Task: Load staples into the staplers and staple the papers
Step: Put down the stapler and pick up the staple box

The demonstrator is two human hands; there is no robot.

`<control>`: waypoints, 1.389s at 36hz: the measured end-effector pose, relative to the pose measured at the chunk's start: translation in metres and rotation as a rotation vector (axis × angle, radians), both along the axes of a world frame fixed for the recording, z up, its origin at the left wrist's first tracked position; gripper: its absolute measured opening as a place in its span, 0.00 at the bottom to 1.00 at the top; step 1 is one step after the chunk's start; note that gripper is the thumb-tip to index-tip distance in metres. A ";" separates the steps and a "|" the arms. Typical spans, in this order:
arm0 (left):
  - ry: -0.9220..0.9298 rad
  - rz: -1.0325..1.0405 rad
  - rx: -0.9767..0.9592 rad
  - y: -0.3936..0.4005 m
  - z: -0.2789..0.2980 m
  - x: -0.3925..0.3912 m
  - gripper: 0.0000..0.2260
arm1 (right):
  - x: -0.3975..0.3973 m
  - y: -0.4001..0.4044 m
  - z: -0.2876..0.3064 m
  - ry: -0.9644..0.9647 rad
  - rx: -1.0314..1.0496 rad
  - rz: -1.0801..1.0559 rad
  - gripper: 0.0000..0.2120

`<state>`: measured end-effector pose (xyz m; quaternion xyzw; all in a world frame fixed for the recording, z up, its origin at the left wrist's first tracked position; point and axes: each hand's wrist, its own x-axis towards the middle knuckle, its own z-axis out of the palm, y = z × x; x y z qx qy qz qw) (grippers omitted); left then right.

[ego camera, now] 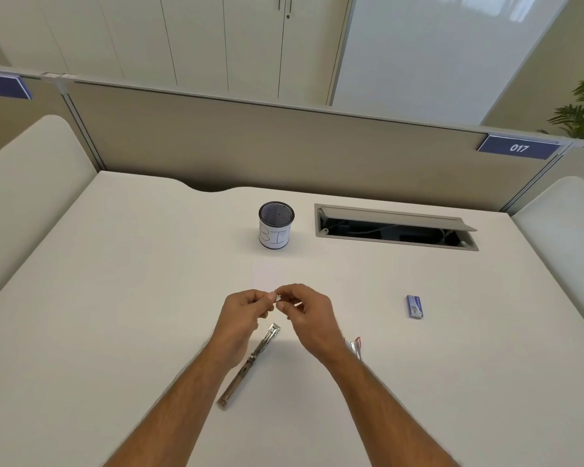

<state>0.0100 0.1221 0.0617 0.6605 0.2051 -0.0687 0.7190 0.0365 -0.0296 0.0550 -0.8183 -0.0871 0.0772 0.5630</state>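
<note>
My left hand and my right hand meet above the middle of the white desk. Together their fingertips pinch a small strip of staples. Below them an opened metal stapler lies flat and unfolded on the desk, running diagonally under my left wrist. A second stapler, red and metal, peeks out from behind my right wrist, mostly hidden. A blue staple box lies to the right. A faint white paper sheet lies just beyond my hands.
A mesh pen cup with a white label stands at the back centre. An open cable hatch is cut into the desk at the back right. A beige partition closes off the far edge.
</note>
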 end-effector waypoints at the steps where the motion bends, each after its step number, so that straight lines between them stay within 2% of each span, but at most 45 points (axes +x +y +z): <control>1: 0.005 -0.007 0.001 0.001 0.002 0.003 0.09 | 0.004 -0.001 0.001 -0.017 -0.021 0.015 0.07; 6: 0.011 0.014 0.012 0.002 0.010 0.013 0.10 | 0.024 0.000 0.004 -0.071 -0.104 0.051 0.02; 12: 0.006 0.156 0.140 0.007 0.008 0.033 0.06 | 0.055 0.008 0.008 -0.137 -0.141 -0.004 0.02; 19: 0.001 0.117 0.285 0.014 0.006 0.060 0.07 | 0.107 0.020 0.012 -0.225 -0.196 -0.129 0.04; 25: -0.030 0.101 0.403 0.019 0.012 0.087 0.07 | 0.155 0.036 0.008 -0.150 -0.209 -0.241 0.05; 31: -0.073 0.089 0.490 0.018 0.009 0.104 0.08 | 0.190 0.051 0.000 -0.140 -0.253 -0.235 0.04; 37: -0.085 0.076 0.523 0.020 -0.003 0.111 0.08 | 0.212 0.059 -0.009 -0.111 -0.318 -0.221 0.09; 43: -0.081 0.080 0.546 0.022 -0.015 0.115 0.07 | 0.216 0.057 -0.011 -0.102 -0.337 -0.228 0.13; 50: -0.089 0.092 0.564 0.017 -0.019 0.114 0.07 | 0.197 0.044 -0.011 -0.127 -0.313 -0.264 0.08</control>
